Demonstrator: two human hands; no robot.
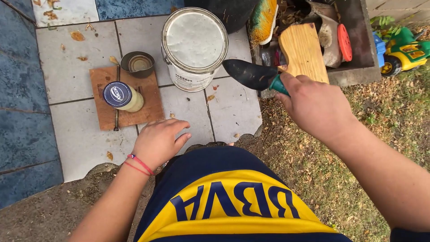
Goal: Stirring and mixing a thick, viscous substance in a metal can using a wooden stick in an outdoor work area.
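While a dark-bladed trowel (251, 74) is gripped by the closed right hand (316, 105) near the sealed paint can (194, 47), the lid could be gouged; left hand (157, 142) rests loosely spread on tiles (80, 134).

Tool: trowel (251, 74), dark pointed metal blade, teal handle.
Grip: handle is sitting enclosed in the right hand (313, 105).
Pose: blade is projecting leftward from the grip, roughly level, flat face showing.
Position: tip is lying just beside the closed paint can (194, 47), above the tiled paving.
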